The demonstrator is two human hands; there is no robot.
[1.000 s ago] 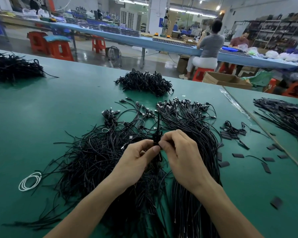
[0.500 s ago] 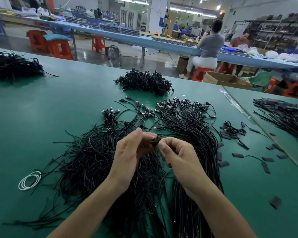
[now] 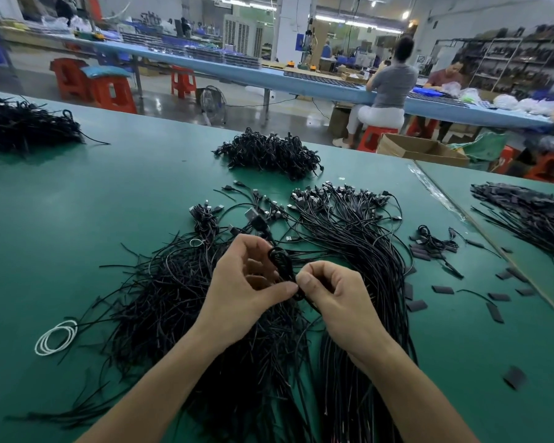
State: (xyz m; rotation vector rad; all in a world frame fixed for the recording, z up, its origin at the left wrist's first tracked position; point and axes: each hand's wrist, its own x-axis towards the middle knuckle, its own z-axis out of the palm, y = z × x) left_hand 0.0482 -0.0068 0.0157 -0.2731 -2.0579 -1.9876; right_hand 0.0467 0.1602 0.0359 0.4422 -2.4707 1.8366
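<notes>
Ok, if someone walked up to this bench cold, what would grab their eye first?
Dead centre, the left hand and right hand pinch a small coiled black cable between them. Beneath them a big heap of loose black cables sprawls over the green table, with a pile of bundled cables farther back. At the near left lie white rings, alone.

Two hands (image 3: 247,292); one coiled cable (image 3: 280,262); one white wire coil (image 3: 56,337); two seated people (image 3: 387,91); one cardboard box (image 3: 419,150).

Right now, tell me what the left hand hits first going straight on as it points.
The left hand grips the coiled cable; beyond it, probably the plug-ended cables, though height is unclear.
</notes>
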